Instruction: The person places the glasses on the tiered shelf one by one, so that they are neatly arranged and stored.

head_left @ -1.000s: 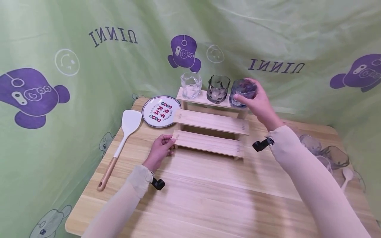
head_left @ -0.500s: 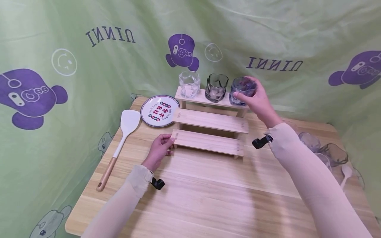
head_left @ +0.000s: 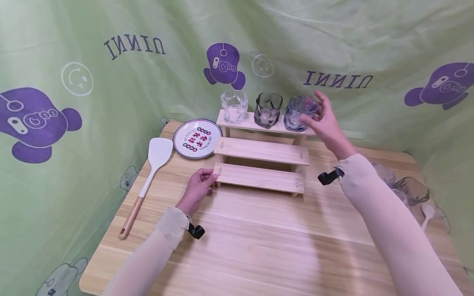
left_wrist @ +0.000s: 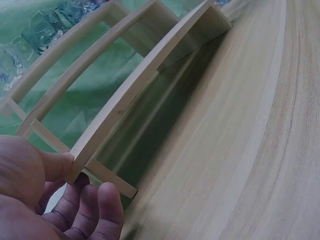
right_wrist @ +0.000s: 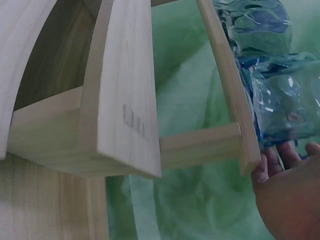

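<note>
Both hands reach forward at different heights: the left hand (head_left: 198,189) low at the near corner of the wooden shelf (head_left: 261,150), the right hand (head_left: 327,125) raised at its far one. Leftmost, I have a white spatula (head_left: 160,151) with a wooden handle lying on the counter (head_left: 240,246), then a round plate (head_left: 183,146) with red characters, close by the shelf. The left forearm slants up from the bottom, and I see the thumb on top of the lowest board (head_left: 259,179) with fingers curled beneath, pinching its left end. The shelf rises in three steps toward the green cloth (head_left: 166,82). On its top board stand, upright in a row, a clear glass (head_left: 234,109), a dark grey glass (head_left: 267,111) and, at the right end, a blue glass (head_left: 295,115). The right forearm comes in from the lower right. I read that hand as released: thumb before the blue glass, index finger lifted, the fingertips just beside it, though I can't tell whether any touch. Further right, more glasses (head_left: 412,191) and a white spoon (head_left: 428,211) show past the sleeve.
</note>
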{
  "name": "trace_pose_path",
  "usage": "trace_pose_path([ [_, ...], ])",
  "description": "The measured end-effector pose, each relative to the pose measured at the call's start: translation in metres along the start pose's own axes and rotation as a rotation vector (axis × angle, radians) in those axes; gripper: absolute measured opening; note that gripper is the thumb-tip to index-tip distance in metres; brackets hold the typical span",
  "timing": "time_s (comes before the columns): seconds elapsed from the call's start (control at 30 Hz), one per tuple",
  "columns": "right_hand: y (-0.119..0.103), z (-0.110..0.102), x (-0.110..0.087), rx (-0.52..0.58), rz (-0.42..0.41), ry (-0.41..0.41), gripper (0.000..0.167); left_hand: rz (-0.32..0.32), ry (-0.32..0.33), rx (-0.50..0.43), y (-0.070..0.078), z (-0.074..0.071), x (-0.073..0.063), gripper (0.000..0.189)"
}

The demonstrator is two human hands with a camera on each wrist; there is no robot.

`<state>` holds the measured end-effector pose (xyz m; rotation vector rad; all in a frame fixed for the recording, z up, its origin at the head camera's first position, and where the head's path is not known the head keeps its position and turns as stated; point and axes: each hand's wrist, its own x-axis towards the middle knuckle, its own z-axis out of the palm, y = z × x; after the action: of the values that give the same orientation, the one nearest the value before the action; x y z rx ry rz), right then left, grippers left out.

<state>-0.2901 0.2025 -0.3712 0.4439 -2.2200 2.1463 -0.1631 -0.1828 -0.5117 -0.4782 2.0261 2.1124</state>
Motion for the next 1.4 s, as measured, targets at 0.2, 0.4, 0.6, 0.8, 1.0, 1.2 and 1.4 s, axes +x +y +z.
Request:
trace_pose_path([
  [0.2,0.009,-0.046,-0.038,0.056,-0.083,0.155,0.091,0.003,-0.027,0.018,0.001,0.003,0.002,0.035],
  [0.4,0.042,-0.094,-0.08,-0.257,0.141,0.247,0.082,-0.021,-0.009,0.02,0.001,0.0,0.002,0.035],
  [0.6,0.064,-0.106,-0.096,-0.491,0.287,0.233,0.093,-0.014,-0.011,0.022,0.002,-0.002,0.003,0.037],
  [0.8,0.07,-0.102,-0.089,-0.761,0.313,0.112,0.104,-0.019,0.001,0.002,0.001,-0.002,0.002,0.035],
  [1.0,0.068,-0.098,-0.093,-1.044,0.291,-0.068,0.089,-0.01,-0.008,0.014,0.0,0.0,0.0,0.033],
  [1.2,0.068,-0.092,-0.095,-0.975,0.15,-0.133,0.083,-0.005,-0.003,0.015,0.0,0.0,0.0,0.034],
  [1.4,0.077,-0.085,-0.1,-0.859,0.115,-0.038,0.108,-0.013,-0.007,0.011,0.002,-0.001,-0.002,0.037],
])
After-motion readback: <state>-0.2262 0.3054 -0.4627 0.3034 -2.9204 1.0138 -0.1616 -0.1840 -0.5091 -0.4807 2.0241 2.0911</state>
